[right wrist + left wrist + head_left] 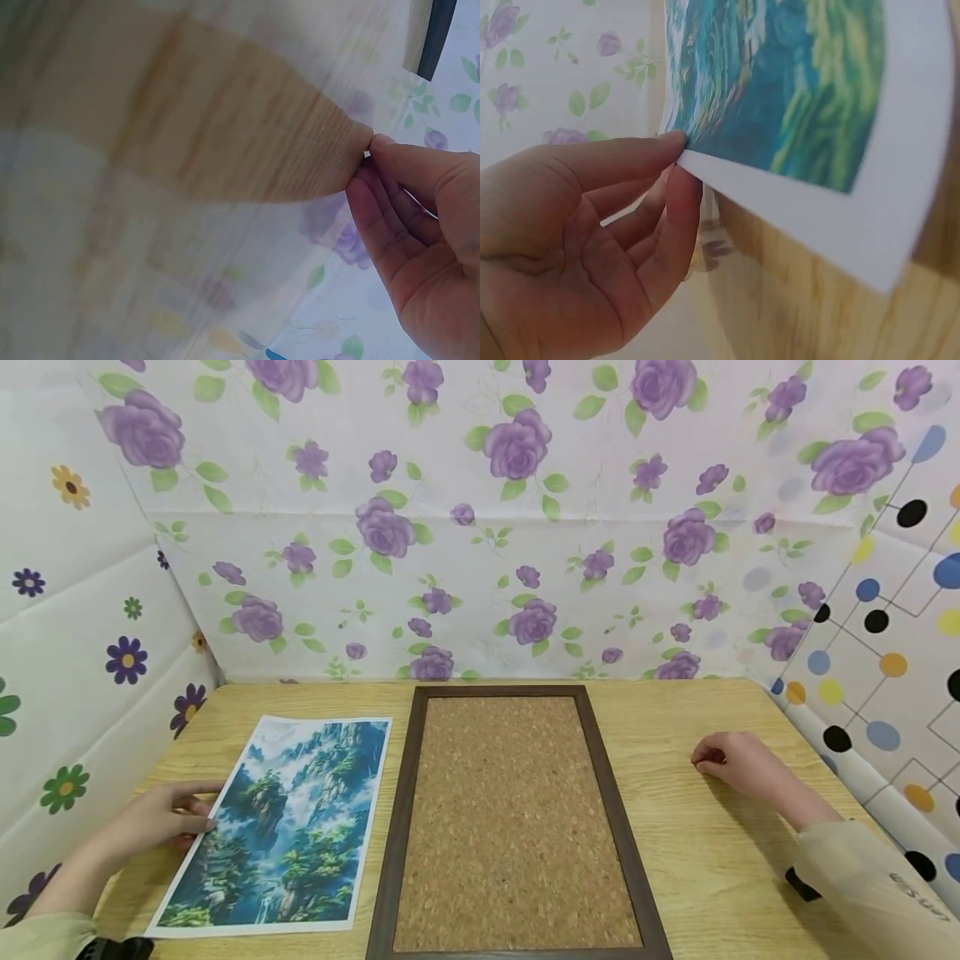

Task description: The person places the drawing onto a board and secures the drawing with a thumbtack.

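Observation:
A printed picture (300, 827) of blue-green misty mountains with a white border lies at the left of the table. My left hand (161, 814) pinches its left edge between thumb and fingers. In the left wrist view, that edge of the print (780, 97) is lifted off the wood. My right hand (738, 768) is over the right side of the table, fingers bent and fingertips close together. A speck of red shows at its fingertips in the head view. In the right wrist view the fingertips of the right hand (420, 232) meet at the wood; whether they hold something small is hidden.
A cork board (510, 827) with a dark brown frame lies in the middle of the wooden table (667, 718), between the hands. Behind stands a white wall covering (465, 568) with purple roses. Patterned coverings also line the left and right sides.

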`<state>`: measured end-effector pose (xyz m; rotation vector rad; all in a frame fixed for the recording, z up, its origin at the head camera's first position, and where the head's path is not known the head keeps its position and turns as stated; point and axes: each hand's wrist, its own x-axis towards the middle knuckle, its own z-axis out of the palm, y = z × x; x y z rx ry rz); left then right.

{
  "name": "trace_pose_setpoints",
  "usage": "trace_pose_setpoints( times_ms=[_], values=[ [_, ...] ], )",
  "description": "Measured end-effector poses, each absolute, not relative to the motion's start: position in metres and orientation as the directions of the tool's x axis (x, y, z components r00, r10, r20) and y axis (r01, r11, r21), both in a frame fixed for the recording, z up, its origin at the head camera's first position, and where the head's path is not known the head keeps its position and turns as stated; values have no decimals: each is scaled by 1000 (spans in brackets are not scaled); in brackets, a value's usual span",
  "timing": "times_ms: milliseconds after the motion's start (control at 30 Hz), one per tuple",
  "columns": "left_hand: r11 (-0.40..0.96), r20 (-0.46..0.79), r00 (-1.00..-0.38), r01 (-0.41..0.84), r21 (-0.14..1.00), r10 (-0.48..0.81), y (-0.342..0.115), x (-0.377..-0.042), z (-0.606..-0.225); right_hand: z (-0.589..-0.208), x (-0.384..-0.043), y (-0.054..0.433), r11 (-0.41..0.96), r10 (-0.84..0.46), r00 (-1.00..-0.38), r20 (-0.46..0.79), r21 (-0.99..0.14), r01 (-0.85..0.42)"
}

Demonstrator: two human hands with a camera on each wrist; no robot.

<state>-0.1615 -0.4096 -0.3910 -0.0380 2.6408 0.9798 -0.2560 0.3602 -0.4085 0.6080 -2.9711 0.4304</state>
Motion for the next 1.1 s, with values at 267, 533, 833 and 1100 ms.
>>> trace_pose_setpoints(
  times_ms=[267, 533, 833, 1100],
  values=[
    [697, -346, -926, -148, 702, 152, -411, -162, -391, -410, -257, 361, 880, -373, -913, 163, -249, -404],
    [679, -359, -921, -169, 714, 149, -410, -162, -391, -409, -258, 361, 880, -368, -917, 155, -259, -397],
    [643, -380, -913, -203, 738, 147, -412, -163, -388, -410, -258, 362, 887, -362, -921, 143, -252, -387],
    [585, -370, -912, -203, 785, 179, -424, -165, -392, -410, -258, 362, 884, -371, -917, 148, -246, -397]
  ],
)
